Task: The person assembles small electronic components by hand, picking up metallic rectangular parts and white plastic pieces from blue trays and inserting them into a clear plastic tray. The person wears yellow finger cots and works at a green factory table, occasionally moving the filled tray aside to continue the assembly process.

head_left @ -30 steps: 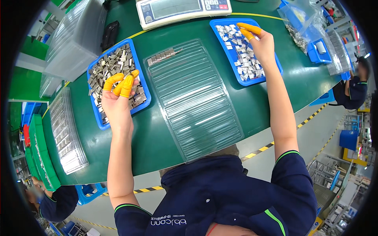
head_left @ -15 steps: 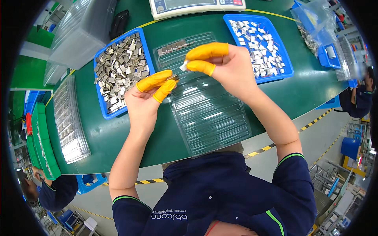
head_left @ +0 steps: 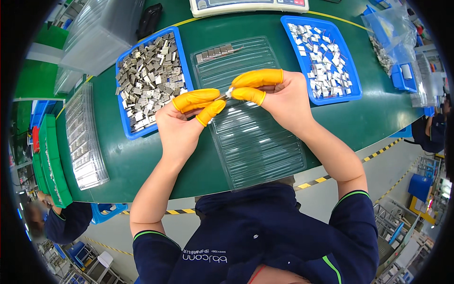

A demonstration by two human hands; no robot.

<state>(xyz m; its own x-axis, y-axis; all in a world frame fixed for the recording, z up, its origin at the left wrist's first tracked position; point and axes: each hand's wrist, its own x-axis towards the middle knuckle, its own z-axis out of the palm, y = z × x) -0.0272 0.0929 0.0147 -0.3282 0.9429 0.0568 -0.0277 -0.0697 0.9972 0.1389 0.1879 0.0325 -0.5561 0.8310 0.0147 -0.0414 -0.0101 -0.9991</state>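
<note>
My left hand point(head_left: 191, 116), in yellow finger cots, pinches a small metal shell point(head_left: 222, 97), mostly hidden by the fingertips. From the right, my right hand point(head_left: 279, 97), with similar cots, pinches a small white connector point(head_left: 230, 91). The two parts meet end to end; whether one sits inside the other cannot be made out. Beneath both hands lies a clear ribbed plastic tray point(head_left: 260, 156), with a short row of metal parts point(head_left: 215, 53) in its far end. Loose metal shells fill a blue tray point(head_left: 184, 59) on the left, and white connectors lie in another blue tray point(head_left: 352, 61) on the right.
A white scale point(head_left: 248, 6) stands at the far edge. Clear plastic trays are stacked point(head_left: 97, 42) at the far left, with a filled clear tray point(head_left: 85, 142) nearer. Green bins point(head_left: 53, 161) and co-workers flank the green table point(head_left: 132, 165).
My hands have come together, bringing the white connector up against the metal shell. My right hand moved lower. The whole view has shifted slightly.
</note>
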